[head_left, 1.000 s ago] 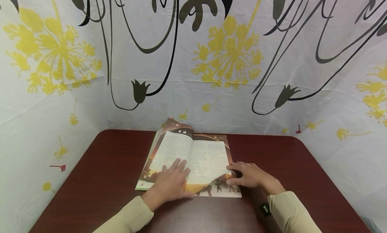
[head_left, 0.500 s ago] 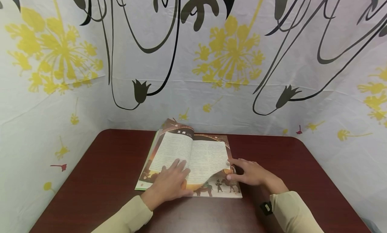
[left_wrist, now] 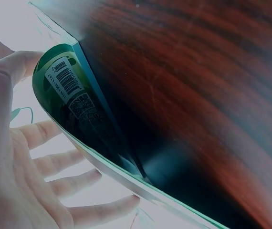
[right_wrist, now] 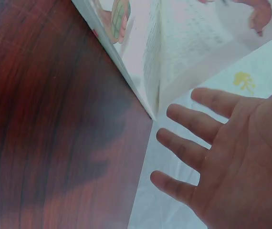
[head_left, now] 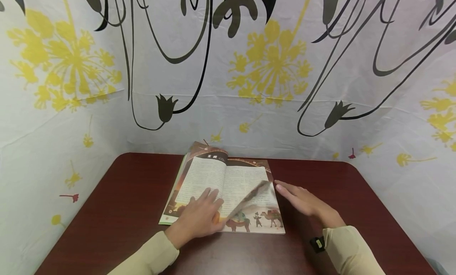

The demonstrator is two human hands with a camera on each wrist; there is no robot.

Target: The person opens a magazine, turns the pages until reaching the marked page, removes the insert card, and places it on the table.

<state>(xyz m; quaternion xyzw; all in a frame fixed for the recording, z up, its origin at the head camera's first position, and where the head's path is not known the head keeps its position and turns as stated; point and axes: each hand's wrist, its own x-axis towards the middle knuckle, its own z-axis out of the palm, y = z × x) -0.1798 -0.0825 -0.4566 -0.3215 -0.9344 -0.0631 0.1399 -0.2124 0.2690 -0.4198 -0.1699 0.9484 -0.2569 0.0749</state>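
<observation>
Left hand (head_left: 199,214) lies unclenched, fingers spread on the open book (head_left: 213,172); right hand (head_left: 303,200), released and straight-fingered, just beside the lifted page (head_left: 250,196).

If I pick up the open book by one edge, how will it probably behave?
The open book would probably flop, since its green cover bows in the left wrist view. Its lifted page looks thin and perhaps easy to crease, because it curls over diagonally. Rolling seems unlikely: the book lies broad and low on the table.
</observation>
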